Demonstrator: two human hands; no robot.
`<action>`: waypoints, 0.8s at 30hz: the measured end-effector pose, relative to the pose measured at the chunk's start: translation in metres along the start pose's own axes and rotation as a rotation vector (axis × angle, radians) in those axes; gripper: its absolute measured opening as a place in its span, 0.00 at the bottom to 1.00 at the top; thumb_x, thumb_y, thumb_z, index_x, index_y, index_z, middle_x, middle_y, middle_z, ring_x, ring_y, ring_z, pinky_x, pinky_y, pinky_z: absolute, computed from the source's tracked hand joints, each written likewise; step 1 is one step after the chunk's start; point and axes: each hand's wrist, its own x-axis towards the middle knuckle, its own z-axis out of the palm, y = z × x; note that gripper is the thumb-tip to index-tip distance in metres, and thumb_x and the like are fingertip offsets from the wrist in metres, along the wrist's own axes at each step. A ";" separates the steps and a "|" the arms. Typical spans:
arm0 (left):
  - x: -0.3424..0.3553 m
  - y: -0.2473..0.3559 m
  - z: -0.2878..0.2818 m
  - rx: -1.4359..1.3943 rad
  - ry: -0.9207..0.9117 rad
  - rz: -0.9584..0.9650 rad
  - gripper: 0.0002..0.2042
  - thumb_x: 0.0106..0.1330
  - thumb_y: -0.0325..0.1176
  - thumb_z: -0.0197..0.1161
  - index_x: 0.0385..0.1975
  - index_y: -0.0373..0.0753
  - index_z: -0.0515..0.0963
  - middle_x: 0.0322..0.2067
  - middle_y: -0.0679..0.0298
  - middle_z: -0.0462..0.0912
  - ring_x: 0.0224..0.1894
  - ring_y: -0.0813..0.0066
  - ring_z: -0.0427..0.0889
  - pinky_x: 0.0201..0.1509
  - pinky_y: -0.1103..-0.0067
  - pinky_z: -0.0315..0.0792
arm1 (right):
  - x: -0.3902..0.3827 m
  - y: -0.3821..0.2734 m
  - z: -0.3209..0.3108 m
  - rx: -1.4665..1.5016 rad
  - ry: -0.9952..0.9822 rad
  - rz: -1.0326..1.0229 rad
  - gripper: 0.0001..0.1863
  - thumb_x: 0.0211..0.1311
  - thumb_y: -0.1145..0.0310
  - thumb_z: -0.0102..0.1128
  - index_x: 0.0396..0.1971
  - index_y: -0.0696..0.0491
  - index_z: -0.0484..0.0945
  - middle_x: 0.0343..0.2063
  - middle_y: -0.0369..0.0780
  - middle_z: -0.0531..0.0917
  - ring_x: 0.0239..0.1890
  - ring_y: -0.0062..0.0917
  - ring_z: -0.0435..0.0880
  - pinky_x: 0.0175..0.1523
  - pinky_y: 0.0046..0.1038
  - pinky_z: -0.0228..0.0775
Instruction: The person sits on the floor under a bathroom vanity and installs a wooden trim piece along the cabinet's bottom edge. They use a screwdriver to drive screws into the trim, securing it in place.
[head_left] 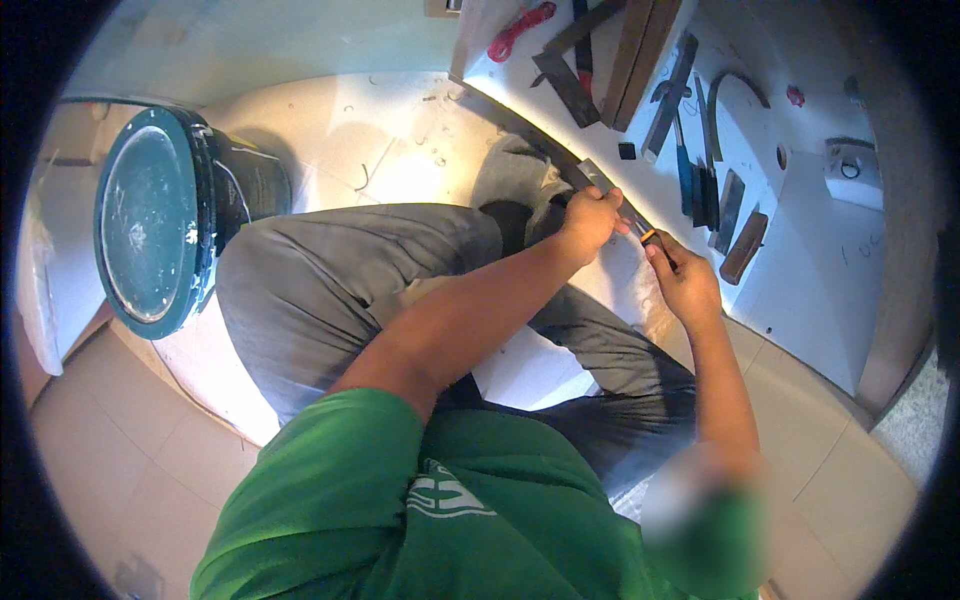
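Observation:
My left hand [596,222] is closed around a narrow grey-brown bar [592,174], whose pale end sticks out past the fingers. To its right, my right hand [684,277] grips a chisel-like hand tool [650,238] with a black-and-yellow handle. The tool's short metal part points toward my left fingers, which hide its tip. Both hands are over the front edge of a white panel [790,270]. Whether the metal touches the bar cannot be made out.
A tub with a dark green lid [148,222] stands at left. Red cord [522,30], wooden strips [668,98], a teal-handled tool [685,178] and a brown block [744,247] lie on the white panel. Curled shavings [362,178] litter the tiled floor beyond my bent legs [350,265].

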 end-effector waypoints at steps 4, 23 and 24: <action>0.003 0.004 -0.005 -0.044 -0.005 0.024 0.12 0.76 0.39 0.62 0.35 0.37 0.73 0.26 0.61 0.81 0.23 0.70 0.83 0.31 0.79 0.71 | 0.005 0.002 0.003 -0.007 0.023 -0.055 0.26 0.69 0.41 0.57 0.58 0.40 0.83 0.29 0.49 0.87 0.34 0.45 0.89 0.41 0.42 0.79; -0.001 -0.004 0.006 -0.084 0.060 0.022 0.11 0.76 0.35 0.60 0.37 0.32 0.75 0.26 0.57 0.80 0.24 0.66 0.84 0.38 0.74 0.79 | 0.005 0.012 0.004 0.083 -0.027 -0.028 0.24 0.69 0.46 0.59 0.59 0.42 0.83 0.30 0.49 0.87 0.34 0.46 0.88 0.41 0.42 0.78; 0.002 -0.002 0.000 -0.087 0.036 0.056 0.11 0.76 0.35 0.60 0.38 0.32 0.75 0.27 0.58 0.80 0.24 0.66 0.84 0.38 0.74 0.79 | 0.008 0.007 0.005 0.075 -0.016 -0.042 0.24 0.69 0.46 0.60 0.59 0.42 0.83 0.30 0.48 0.87 0.34 0.45 0.88 0.41 0.42 0.79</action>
